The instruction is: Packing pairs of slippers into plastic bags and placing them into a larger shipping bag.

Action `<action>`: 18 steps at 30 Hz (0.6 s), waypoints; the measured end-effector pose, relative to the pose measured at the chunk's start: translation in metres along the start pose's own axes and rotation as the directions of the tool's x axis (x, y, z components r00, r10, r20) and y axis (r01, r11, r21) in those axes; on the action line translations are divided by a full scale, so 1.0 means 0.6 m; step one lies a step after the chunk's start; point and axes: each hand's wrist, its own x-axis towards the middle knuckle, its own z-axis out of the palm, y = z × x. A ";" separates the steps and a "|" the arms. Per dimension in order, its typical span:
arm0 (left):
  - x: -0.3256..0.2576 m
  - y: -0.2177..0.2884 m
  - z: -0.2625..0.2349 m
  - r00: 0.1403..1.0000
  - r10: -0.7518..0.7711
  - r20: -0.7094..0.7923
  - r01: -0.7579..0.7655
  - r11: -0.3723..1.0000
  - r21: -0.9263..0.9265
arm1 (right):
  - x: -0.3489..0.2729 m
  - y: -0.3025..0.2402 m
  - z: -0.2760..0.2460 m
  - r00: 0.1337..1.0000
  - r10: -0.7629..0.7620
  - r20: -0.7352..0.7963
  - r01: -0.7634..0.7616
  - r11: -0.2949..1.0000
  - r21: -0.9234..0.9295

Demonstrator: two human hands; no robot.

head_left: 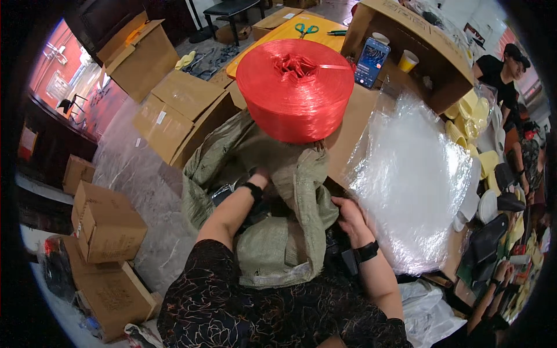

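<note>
A green woven sack stands open in front of me, its mouth folded outward. My left hand reaches down inside it; the fingers are hidden, so what they touch does not show. Dark items and clear plastic lie in the sack beside that forearm. At the sack's right side my right hand is closed on the woven rim, thumb toward the sack. Just beyond the opening sits a big roll of red plastic twine.
Clear plastic sheets lie in a stack at the right, with yellow and dark slippers past them. A phone leans on a carton near a yellow cup. Cartons stand left. People are at far right.
</note>
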 end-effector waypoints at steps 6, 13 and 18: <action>0.053 -0.117 -0.197 0.991 0.044 -0.128 -0.068 0.979 -0.191 | 0.035 0.025 -0.007 0.995 -0.054 -0.078 0.044 0.991 -0.124; -0.132 0.009 -0.184 0.961 0.258 -0.105 -0.262 0.965 -0.028 | -0.013 -0.019 -0.005 0.986 -0.164 -0.011 0.156 0.956 -0.249; -0.437 0.034 -0.212 0.772 0.348 -0.531 -0.526 0.819 -0.228 | -0.125 -0.012 0.052 0.724 -0.532 0.439 0.599 0.169 -0.783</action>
